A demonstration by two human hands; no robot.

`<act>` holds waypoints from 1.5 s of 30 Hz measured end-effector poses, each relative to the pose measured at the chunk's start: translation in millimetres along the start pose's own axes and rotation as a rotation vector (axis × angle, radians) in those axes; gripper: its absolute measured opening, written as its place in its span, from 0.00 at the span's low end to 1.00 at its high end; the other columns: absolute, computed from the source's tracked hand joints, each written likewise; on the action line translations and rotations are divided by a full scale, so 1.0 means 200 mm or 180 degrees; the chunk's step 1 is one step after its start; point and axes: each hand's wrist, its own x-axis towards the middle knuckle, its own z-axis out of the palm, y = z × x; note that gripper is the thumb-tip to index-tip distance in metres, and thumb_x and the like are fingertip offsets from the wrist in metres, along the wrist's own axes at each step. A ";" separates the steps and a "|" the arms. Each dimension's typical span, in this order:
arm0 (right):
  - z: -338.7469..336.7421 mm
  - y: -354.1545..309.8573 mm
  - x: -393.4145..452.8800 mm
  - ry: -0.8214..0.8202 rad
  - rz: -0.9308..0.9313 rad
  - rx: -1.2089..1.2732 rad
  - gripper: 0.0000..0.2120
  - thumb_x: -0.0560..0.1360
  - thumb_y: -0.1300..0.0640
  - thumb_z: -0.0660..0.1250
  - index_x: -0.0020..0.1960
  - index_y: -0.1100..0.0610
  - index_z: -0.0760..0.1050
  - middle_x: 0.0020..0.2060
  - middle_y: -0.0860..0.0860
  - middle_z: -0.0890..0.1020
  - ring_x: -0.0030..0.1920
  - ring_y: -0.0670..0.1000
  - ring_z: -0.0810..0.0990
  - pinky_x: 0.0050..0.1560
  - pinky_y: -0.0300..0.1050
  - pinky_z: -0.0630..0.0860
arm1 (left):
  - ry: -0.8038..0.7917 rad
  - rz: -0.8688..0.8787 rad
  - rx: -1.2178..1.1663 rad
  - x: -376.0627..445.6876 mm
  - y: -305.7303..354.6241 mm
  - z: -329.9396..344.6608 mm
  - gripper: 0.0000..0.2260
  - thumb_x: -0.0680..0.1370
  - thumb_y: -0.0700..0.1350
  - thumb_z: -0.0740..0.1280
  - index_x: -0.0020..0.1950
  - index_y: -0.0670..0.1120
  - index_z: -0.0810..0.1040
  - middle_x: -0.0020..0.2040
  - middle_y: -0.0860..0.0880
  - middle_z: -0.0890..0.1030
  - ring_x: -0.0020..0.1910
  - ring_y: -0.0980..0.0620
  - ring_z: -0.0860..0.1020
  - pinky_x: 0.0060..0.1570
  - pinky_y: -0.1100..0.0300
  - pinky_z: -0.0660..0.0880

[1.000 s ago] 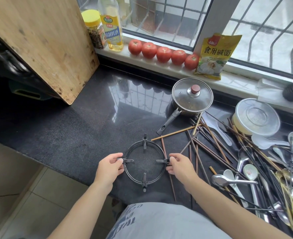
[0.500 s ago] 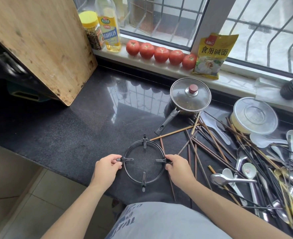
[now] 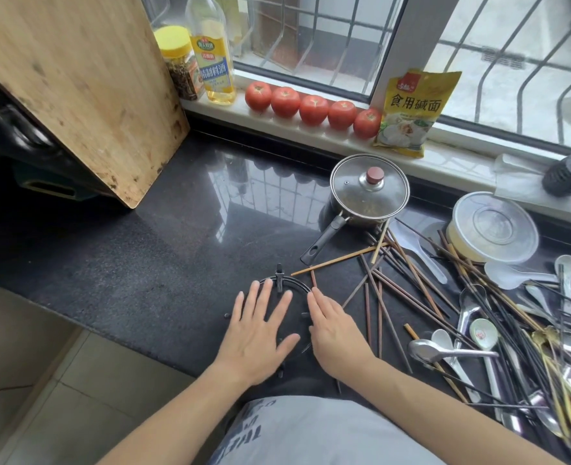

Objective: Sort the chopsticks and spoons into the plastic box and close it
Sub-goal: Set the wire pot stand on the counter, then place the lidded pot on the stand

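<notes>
My left hand (image 3: 259, 325) lies flat, fingers spread, on a black metal pot-support ring (image 3: 279, 280) at the counter's front edge. My right hand (image 3: 334, 325) rests beside it with straight fingers on the ring's right side. Neither hand holds anything. Several brown and black chopsticks (image 3: 401, 280) lie scattered to the right. Metal and white spoons (image 3: 445, 352) are piled among them at the far right. A round lidded plastic box (image 3: 494, 228) stands at the back right.
A lidded saucepan (image 3: 369, 189) stands behind the chopsticks, handle pointing toward me. A wooden cutting board (image 3: 76, 78) leans at the left. Tomatoes (image 3: 312, 107), an oil bottle (image 3: 213, 55), a jar and a yellow bag (image 3: 411, 109) line the windowsill. The black counter (image 3: 160, 250) ends near me.
Both hands let go of the ring's side prongs and now lie flat with straight fingers on top of it. The ring stays in the same spot.
</notes>
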 end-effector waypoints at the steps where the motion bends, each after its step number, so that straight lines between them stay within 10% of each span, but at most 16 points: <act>1: 0.01 0.01 0.00 0.0016 -0.0035 -0.0027 0.30 0.82 0.57 0.58 0.81 0.63 0.54 0.80 0.58 0.58 0.77 0.60 0.62 0.72 0.56 0.68 | -0.0020 -0.0011 0.0066 0.01 0.01 0.02 0.35 0.80 0.70 0.47 0.84 0.57 0.46 0.84 0.43 0.43 0.82 0.40 0.39 0.78 0.37 0.43; 11: -0.05 0.02 0.01 -0.0250 -0.0078 0.0091 0.35 0.80 0.62 0.59 0.83 0.59 0.47 0.82 0.54 0.51 0.76 0.58 0.64 0.75 0.50 0.63 | -0.0145 -0.0229 0.0417 0.03 0.06 0.06 0.35 0.78 0.72 0.48 0.83 0.59 0.55 0.84 0.42 0.48 0.81 0.32 0.43 0.75 0.29 0.49; 19: -0.12 0.01 0.04 -0.0405 -0.0004 0.0029 0.38 0.79 0.64 0.62 0.83 0.56 0.47 0.82 0.50 0.50 0.76 0.56 0.64 0.73 0.50 0.67 | -0.0218 -0.0181 0.0422 0.04 0.06 0.04 0.35 0.78 0.73 0.43 0.82 0.62 0.41 0.83 0.44 0.37 0.80 0.33 0.33 0.74 0.28 0.41; 33: -0.32 0.16 0.00 0.0667 0.1687 0.2097 0.20 0.81 0.62 0.59 0.71 0.53 0.72 0.66 0.48 0.77 0.67 0.48 0.75 0.67 0.42 0.70 | 0.0015 -0.0442 0.0271 0.22 0.13 0.04 0.37 0.78 0.73 0.42 0.84 0.56 0.51 0.84 0.46 0.47 0.82 0.36 0.42 0.74 0.28 0.43; 39: -0.54 0.05 0.37 0.0643 0.2095 0.4845 0.19 0.81 0.64 0.62 0.72 0.63 0.70 0.66 0.68 0.76 0.66 0.64 0.77 0.72 0.59 0.71 | 0.0049 -0.0558 0.0420 0.22 -0.10 0.00 0.37 0.78 0.74 0.45 0.83 0.58 0.54 0.84 0.47 0.54 0.82 0.36 0.49 0.71 0.24 0.46; 45: -0.62 0.03 0.57 0.0519 0.2210 0.6587 0.13 0.82 0.58 0.62 0.64 0.63 0.70 0.58 0.59 0.80 0.57 0.57 0.81 0.60 0.54 0.76 | 0.0065 -0.0555 0.0374 0.23 -0.17 -0.02 0.37 0.78 0.74 0.48 0.82 0.57 0.57 0.83 0.45 0.57 0.81 0.35 0.52 0.70 0.23 0.49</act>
